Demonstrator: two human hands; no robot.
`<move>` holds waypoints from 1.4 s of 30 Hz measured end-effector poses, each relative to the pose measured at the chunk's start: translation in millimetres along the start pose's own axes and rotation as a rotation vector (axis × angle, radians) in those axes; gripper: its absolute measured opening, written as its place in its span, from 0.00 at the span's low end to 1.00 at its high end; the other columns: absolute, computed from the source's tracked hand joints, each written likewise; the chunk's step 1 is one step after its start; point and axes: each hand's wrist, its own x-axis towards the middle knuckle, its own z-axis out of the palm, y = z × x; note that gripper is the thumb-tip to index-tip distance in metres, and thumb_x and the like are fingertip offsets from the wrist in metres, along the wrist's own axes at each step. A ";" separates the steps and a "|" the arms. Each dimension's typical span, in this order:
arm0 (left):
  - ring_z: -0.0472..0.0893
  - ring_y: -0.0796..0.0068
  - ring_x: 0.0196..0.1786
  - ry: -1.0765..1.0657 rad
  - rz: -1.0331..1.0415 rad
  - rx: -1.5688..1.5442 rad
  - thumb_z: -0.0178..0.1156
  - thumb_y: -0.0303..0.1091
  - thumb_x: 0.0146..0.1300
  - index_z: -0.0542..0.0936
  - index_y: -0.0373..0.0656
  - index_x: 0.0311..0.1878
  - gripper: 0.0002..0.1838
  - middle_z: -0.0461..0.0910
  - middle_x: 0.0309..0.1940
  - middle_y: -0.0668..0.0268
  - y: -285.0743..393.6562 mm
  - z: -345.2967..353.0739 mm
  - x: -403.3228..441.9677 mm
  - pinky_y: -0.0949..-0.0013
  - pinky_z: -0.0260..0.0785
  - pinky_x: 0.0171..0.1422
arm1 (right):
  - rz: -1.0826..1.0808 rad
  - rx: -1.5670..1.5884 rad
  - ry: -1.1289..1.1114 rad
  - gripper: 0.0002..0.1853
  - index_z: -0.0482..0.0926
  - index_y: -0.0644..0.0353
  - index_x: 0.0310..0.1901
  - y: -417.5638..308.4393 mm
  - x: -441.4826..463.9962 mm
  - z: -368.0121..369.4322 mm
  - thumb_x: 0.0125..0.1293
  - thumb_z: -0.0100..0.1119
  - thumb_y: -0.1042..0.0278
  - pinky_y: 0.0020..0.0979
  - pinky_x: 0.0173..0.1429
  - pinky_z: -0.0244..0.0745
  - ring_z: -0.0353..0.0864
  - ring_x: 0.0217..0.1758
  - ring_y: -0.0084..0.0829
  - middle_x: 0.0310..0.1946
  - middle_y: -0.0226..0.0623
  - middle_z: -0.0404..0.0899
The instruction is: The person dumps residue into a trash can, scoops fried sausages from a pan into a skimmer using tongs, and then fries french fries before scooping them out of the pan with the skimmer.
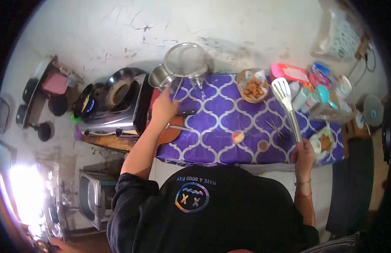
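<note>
My left hand reaches over the table's left end, its fingers at a small metal pot; whether they grip the pot's handle is hard to make out. Behind it stands a large round mesh strainer. Below my left hand lie a brown board and a metal utensil. My right hand, near the table's front right, is closed round the handle of a slotted spatula, whose white-looking head points up and away. A plate of food sits just right of my right hand.
A stove with two dark pans stands at the left. On the purple patterned cloth are a basket of fried pieces, two small cups and metal tongs. Bottles and a pink package crowd the back right.
</note>
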 end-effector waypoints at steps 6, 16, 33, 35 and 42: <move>0.79 0.47 0.37 0.127 -0.206 -0.095 0.53 0.35 0.52 0.68 0.36 0.59 0.29 0.80 0.34 0.48 -86.6 23.1 -4.1 0.56 0.71 0.40 | -0.084 -0.092 -0.262 0.09 0.74 0.65 0.44 1.8 24.8 82.4 0.64 0.50 0.73 0.17 0.19 0.60 0.62 0.15 0.16 0.19 0.28 0.69; 0.80 0.50 0.33 0.099 -0.174 0.223 0.55 0.29 0.49 0.66 0.35 0.58 0.29 0.80 0.28 0.51 -229.8 -151.2 -15.4 0.56 0.72 0.37 | -0.144 -0.024 -0.356 0.09 0.74 0.65 0.43 -17.7 -1.7 246.6 0.65 0.51 0.70 0.17 0.18 0.60 0.62 0.14 0.16 0.18 0.28 0.70; 0.82 0.53 0.28 -0.049 0.086 0.692 0.50 0.30 0.58 0.79 0.37 0.40 0.11 0.81 0.26 0.54 -364.8 -153.1 51.5 0.56 0.73 0.27 | -0.113 0.052 -0.222 0.09 0.73 0.63 0.42 -6.6 -98.6 371.7 0.66 0.51 0.66 0.18 0.17 0.59 0.61 0.14 0.17 0.17 0.29 0.67; 0.82 0.55 0.28 -0.223 0.114 0.617 0.50 0.31 0.58 0.79 0.38 0.39 0.11 0.82 0.26 0.55 -351.8 -163.9 44.8 0.57 0.73 0.27 | -0.120 0.074 -0.218 0.09 0.73 0.64 0.42 -8.8 -98.7 369.2 0.66 0.51 0.68 0.17 0.17 0.59 0.62 0.15 0.17 0.17 0.28 0.68; 0.82 0.56 0.31 -0.409 0.000 0.610 0.51 0.33 0.57 0.79 0.38 0.40 0.12 0.82 0.29 0.56 -331.3 -157.6 47.8 0.56 0.73 0.30 | -0.133 0.106 -0.225 0.09 0.74 0.64 0.42 -15.9 -92.4 347.6 0.66 0.51 0.69 0.17 0.17 0.59 0.62 0.15 0.16 0.17 0.28 0.68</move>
